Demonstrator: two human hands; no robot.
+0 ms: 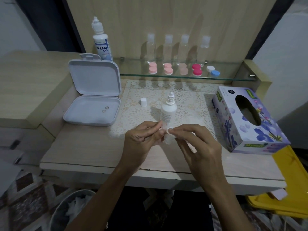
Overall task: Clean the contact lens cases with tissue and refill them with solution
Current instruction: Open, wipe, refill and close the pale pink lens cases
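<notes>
My left hand (141,139) holds a small pale lens case, mostly hidden by its fingers, over the table's front. My right hand (198,142) pinches a wad of white tissue (169,136) against that case. Just behind my hands stands an uncapped white solution bottle (168,110) on the lace mat, with its white cap (143,102) to the left. Several closed lens cases, pink (153,68), peach (183,69), red (196,69) and white-and-blue (213,70), sit on the glass shelf (233,78). A tissue box (246,120) lies at the right.
An open white plastic box (93,100) with two lenses in its base sits at the left. A tall solution bottle (100,40) stands behind it. Several clear bottles (168,49) line the back of the shelf. A bin with used tissues (73,212) stands on the floor.
</notes>
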